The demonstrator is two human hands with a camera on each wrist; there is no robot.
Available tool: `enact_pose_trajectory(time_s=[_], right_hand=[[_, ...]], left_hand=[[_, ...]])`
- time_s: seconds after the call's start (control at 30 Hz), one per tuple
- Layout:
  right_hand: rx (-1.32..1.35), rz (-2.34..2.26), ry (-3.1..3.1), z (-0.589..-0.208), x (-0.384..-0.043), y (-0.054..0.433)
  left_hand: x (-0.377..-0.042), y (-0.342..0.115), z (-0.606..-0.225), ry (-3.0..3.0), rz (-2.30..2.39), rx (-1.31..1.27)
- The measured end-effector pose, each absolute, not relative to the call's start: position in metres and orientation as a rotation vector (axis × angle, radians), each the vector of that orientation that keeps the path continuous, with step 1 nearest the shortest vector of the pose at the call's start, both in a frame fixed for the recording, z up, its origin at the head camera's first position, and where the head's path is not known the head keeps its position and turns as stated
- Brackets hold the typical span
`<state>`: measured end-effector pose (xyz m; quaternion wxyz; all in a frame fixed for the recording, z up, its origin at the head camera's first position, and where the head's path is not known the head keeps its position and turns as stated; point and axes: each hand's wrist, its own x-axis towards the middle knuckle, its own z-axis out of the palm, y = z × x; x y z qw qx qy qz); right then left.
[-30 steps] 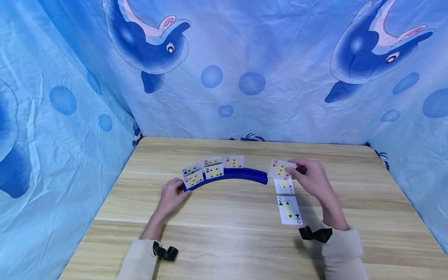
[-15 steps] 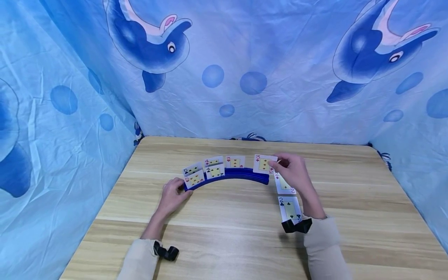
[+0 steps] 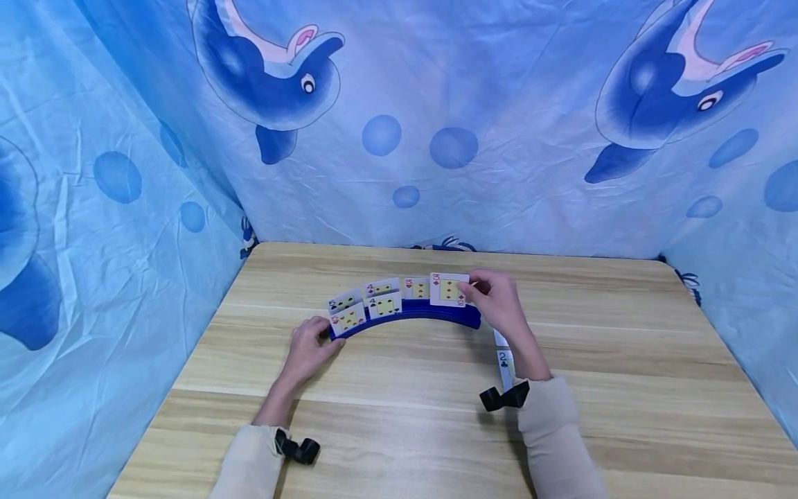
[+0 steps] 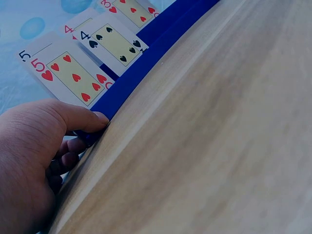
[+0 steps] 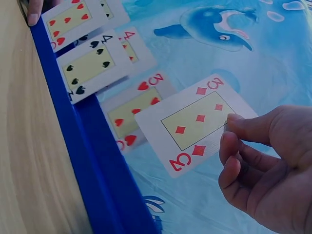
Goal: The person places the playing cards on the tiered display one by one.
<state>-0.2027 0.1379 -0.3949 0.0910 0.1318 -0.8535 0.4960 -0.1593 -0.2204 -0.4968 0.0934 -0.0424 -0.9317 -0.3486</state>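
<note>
A curved blue card holder (image 3: pixel 461 317) stands on the table. My left hand (image 3: pixel 307 352) grips its left end, thumb in front and fingers behind. Between thumb and fingers my right hand (image 3: pixel 499 299) pinches the three of diamonds (image 5: pixel 195 127) by its right edge. That card is held above the holder, overlapping the three of hearts (image 5: pixel 119 114) in the right wrist view. The holder's front row bears the five of hearts (image 4: pixel 73 75) and the four of spades (image 4: pixel 114 44). Behind these lean a black five (image 3: pixel 341 301) and a red four (image 3: pixel 382 285), both partly covered.
Under the right forearm lie the two of clubs (image 3: pixel 504 371) and another card (image 3: pixel 500 338), both mostly hidden. The wooden table (image 3: pixel 399 416) meets a blue dolphin-print cloth (image 3: pixel 530 201) at the back and sides.
My right hand has carried the three of diamonds leftward, from beside the holder's right end to above its middle right. The forearm now covers more of the two loose cards. The left hand stays put.
</note>
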Motion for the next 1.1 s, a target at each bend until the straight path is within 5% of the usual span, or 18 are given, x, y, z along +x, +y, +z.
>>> enact_pose_trajectory(time_s=[1.1], right_hand=[[0.318, 1.548, -2.539, -0.441, -0.216, 0.093]], left_hand=[[-0.160, -0.220, -0.494, -2.786, -1.068, -0.100]])
